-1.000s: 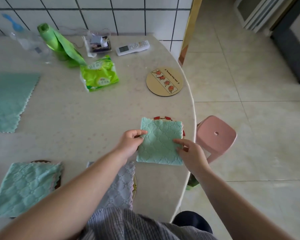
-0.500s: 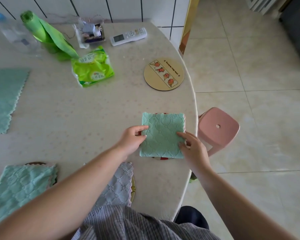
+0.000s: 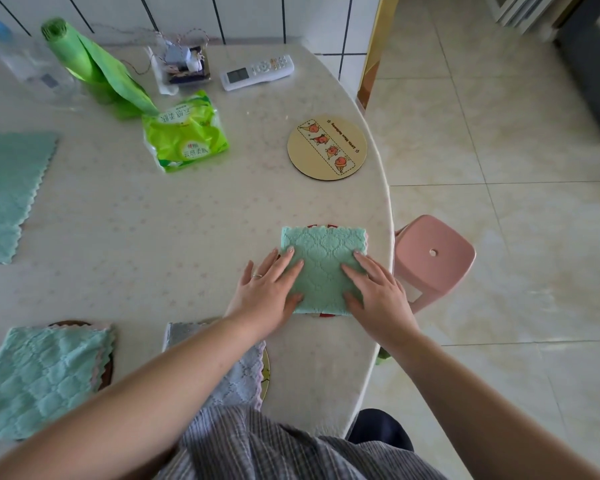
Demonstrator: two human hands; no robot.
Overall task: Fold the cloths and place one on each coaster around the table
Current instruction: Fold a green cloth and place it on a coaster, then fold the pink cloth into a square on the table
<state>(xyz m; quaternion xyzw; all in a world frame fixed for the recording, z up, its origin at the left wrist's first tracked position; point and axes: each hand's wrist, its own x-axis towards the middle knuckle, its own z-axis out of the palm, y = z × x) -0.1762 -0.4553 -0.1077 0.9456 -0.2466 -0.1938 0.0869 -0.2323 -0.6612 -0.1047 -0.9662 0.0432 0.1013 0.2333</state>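
green folded cloth [image 3: 323, 268] | both hands' fingers [image 3: 293, 263] spread flat on it | bare coaster [image 3: 327, 147] text unreadable

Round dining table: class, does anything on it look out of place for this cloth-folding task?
One round wooden coaster with cartoon pictures lies bare near the far right edge, and an unfolded mint green cloth lies flat at the left.

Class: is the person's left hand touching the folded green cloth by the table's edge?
Touching. The head view shows the left hand lying flat with its fingertips on the folded green cloth.
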